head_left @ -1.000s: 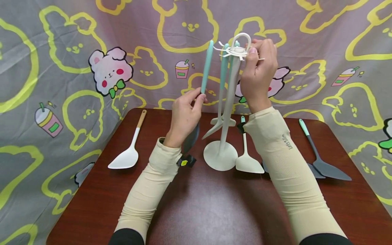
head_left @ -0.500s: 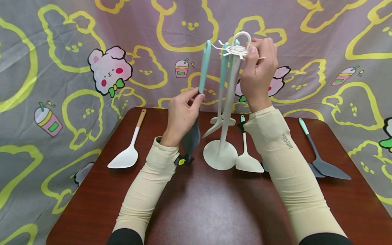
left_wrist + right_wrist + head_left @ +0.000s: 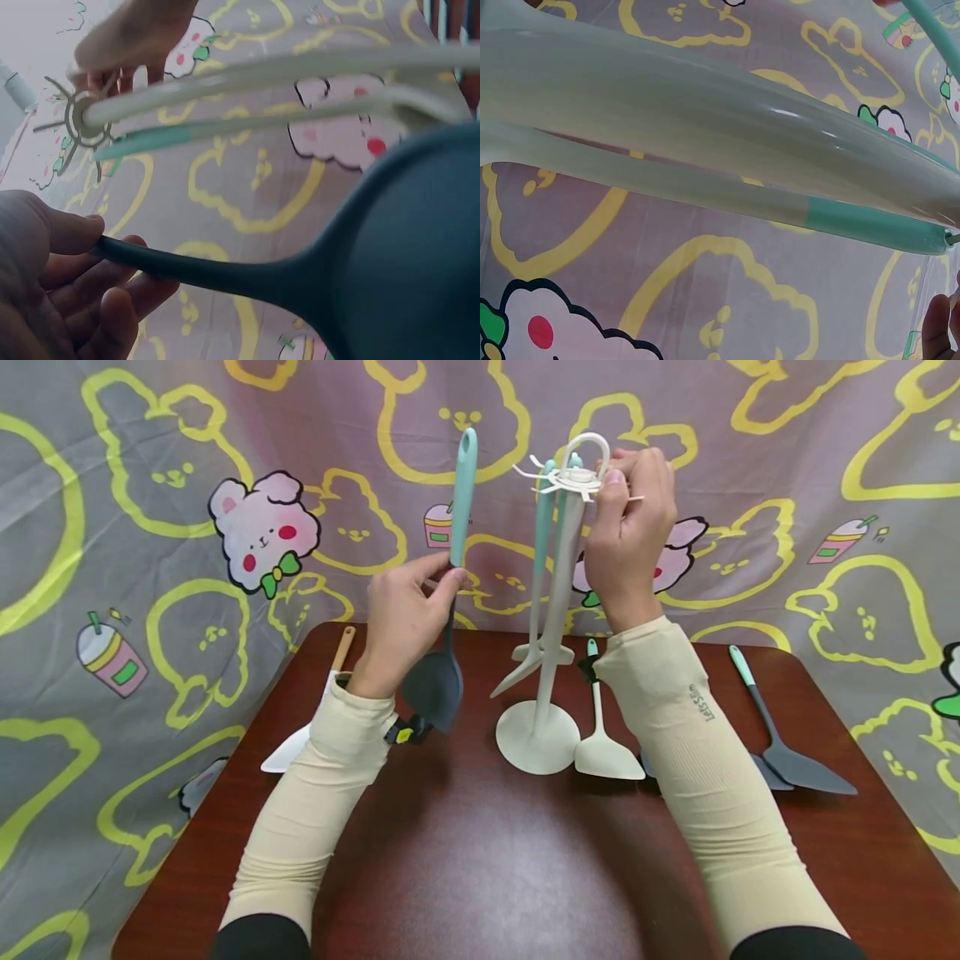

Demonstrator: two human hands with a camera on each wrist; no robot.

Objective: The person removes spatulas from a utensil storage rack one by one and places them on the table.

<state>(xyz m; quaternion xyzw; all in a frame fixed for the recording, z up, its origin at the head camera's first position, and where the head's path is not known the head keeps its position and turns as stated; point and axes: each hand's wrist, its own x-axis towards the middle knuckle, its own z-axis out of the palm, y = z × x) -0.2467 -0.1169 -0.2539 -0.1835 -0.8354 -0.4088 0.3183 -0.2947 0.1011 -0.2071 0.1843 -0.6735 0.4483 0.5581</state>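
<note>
My left hand point(image 3: 411, 614) pinches a spatula point(image 3: 464, 493) just below its mint handle. Its dark grey head point(image 3: 405, 247) hangs down, partly behind my wrist in the head view. My right hand point(image 3: 633, 531) grips the top of a cream utensil stand point(image 3: 553, 635), beside its ring of hooks. From those hooks hang cream utensils with mint handles point(image 3: 543, 522), behind the pole; their exact kinds are partly hidden. The left wrist view shows the thumb and fingers on the dark neck, apart from the stand. Only fingertips point(image 3: 939, 326) of my right hand show in the right wrist view.
On the brown table point(image 3: 480, 877) lie a white spatula point(image 3: 296, 747) with a wooden handle at left, a cream spatula point(image 3: 606, 756) beside the stand's base, and dark grey spatulas point(image 3: 802, 767) at right, partly behind my sleeve. A patterned curtain point(image 3: 360, 410) surrounds the table.
My left hand has moved left, away from the stand, carrying the spatula; its dark head now shows more fully. My right hand stays on the stand's top.
</note>
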